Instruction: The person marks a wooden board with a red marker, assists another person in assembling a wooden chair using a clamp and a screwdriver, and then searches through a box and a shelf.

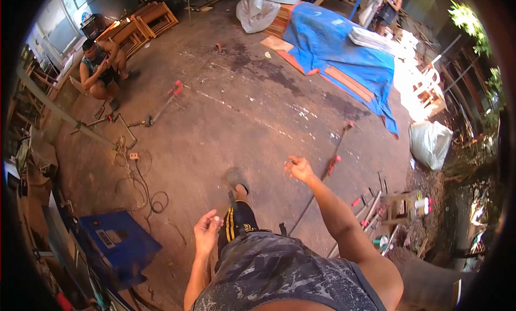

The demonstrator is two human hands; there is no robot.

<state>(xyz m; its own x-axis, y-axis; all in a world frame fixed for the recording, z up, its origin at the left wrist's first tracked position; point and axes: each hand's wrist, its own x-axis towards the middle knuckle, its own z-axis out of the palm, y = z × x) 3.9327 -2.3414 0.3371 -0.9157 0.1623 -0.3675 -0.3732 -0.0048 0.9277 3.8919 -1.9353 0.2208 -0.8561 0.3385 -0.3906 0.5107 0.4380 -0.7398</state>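
My left hand is in front of my body at lower centre, its fingers apart and curved upward. A small pale spot shows at a fingertip, too small to name. My right hand reaches forward over the floor, its fingers loosely bent and nothing visible in them. Just right of it, a long bar clamp with red ends lies on the brown floor. One foot in a dark sandal shows between my hands.
A blue machine stands at lower left, near a coiled cable. A person crouches at upper left by more clamps. A blue tarp covers a stack; another person stands behind. Tools and a stool sit right.
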